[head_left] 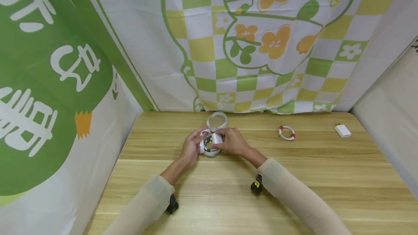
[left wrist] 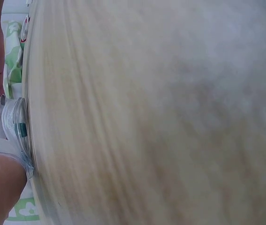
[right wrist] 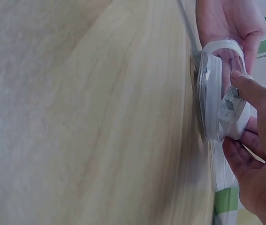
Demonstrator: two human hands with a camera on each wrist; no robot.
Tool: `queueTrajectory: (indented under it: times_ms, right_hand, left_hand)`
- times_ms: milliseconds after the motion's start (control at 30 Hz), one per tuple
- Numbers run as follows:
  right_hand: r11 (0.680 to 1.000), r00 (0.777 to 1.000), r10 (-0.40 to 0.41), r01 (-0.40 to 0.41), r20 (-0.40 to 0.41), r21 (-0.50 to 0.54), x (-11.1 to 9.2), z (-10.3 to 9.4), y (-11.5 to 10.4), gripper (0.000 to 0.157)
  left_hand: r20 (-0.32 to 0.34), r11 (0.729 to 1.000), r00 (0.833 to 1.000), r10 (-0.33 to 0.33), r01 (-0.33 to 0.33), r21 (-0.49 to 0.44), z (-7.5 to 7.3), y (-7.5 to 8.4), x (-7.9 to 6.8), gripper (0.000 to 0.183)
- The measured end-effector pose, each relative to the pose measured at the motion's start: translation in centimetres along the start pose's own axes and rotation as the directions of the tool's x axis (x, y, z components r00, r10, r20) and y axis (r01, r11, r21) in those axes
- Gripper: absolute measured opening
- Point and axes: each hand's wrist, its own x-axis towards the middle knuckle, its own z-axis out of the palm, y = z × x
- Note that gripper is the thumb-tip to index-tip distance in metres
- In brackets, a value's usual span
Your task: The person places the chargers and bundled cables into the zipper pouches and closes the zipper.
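Note:
My right hand pinches a white charger plug between thumb and fingers. In the right wrist view, the metal prongs and printed face of the plug show. My left hand holds the white-rimmed side of a clear round case, tilted up from the table. Within the case's lower part lies a coiled cable with green ties, partly hidden by the plug. The left wrist view shows the case edge-on between both hands. Just behind them lies a clear round piece with a pale rim.
On the wooden table, a white cable coil with red ties lies right of the hands. Farther right is another white charger plug. A patterned cloth hangs along the back edge, and a green and white cloth at the left.

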Motion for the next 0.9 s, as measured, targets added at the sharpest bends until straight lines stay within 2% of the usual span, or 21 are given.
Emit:
queueTrajectory:
  times_ms: [233,433,667,900]
  right_hand:
    - [1.000,1.000,-0.004,0.004,-0.029,-0.010,0.1,0.8,-0.3,0.049]
    - [0.998,0.998,-0.030,0.027,-0.052,-0.053,0.2,1.2,-0.5,0.049]
    - [0.996,0.997,-0.071,0.068,-0.043,-0.064,-0.3,0.9,-0.4,0.053]
    - [0.996,0.995,-0.083,0.080,-0.055,-0.048,-0.9,0.7,0.0,0.046]
  left_hand:
    - [-0.034,0.997,0.997,-0.075,0.074,-0.031,0.2,0.2,0.5,0.047]
    - [-0.035,0.997,0.997,-0.062,0.061,-0.041,0.4,0.2,0.4,0.047]
    - [-0.044,0.998,0.997,-0.064,0.063,-0.019,0.3,0.0,0.6,0.046]
    - [-0.047,0.998,0.997,-0.059,0.058,-0.019,0.4,-0.1,0.6,0.046]
